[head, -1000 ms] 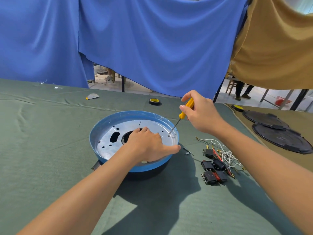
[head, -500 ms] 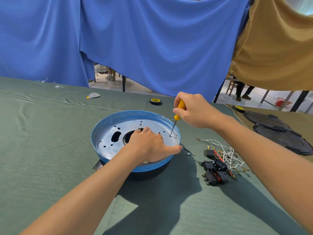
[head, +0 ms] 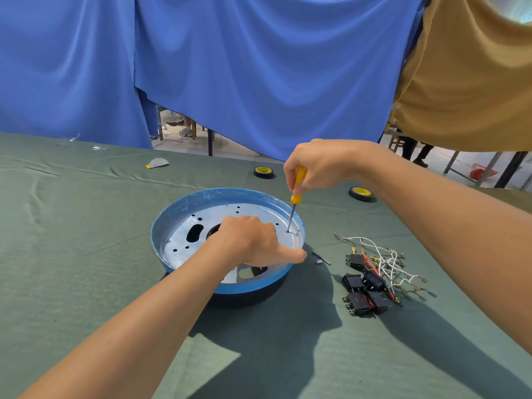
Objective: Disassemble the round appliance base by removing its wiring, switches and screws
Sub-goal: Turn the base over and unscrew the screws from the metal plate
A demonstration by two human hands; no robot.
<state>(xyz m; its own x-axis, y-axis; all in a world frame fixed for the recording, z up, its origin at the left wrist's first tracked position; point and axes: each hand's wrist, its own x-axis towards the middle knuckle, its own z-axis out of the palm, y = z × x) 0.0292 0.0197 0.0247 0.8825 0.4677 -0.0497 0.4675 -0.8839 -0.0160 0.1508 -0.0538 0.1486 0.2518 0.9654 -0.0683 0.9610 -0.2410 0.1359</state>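
Table (head: pixel 72 254), green cloth. On it: blue round appliance base (head: pixel 224 194), centre; black switches (head: pixel 364 292) tangled with wires (head: pixel 383 257), right; two tape rolls (head: pixel 263 171) (head: pixel 360 193), far side; half-round scrap (head: pixel 157 163), far left.

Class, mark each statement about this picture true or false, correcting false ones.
1. The right hand holds a yellow-handled screwdriver, tip down on the silver metal plate. True.
2. The left hand lies on the green cloth, clear of the round blue-rimmed appliance base. False: it rests on the base, thumb at the rim.
3. The black switches with white and red wires sit inside the base. False: they lie on the cloth, right of it.
4. Two black tape rolls with yellow cores lie beyond the base. True.
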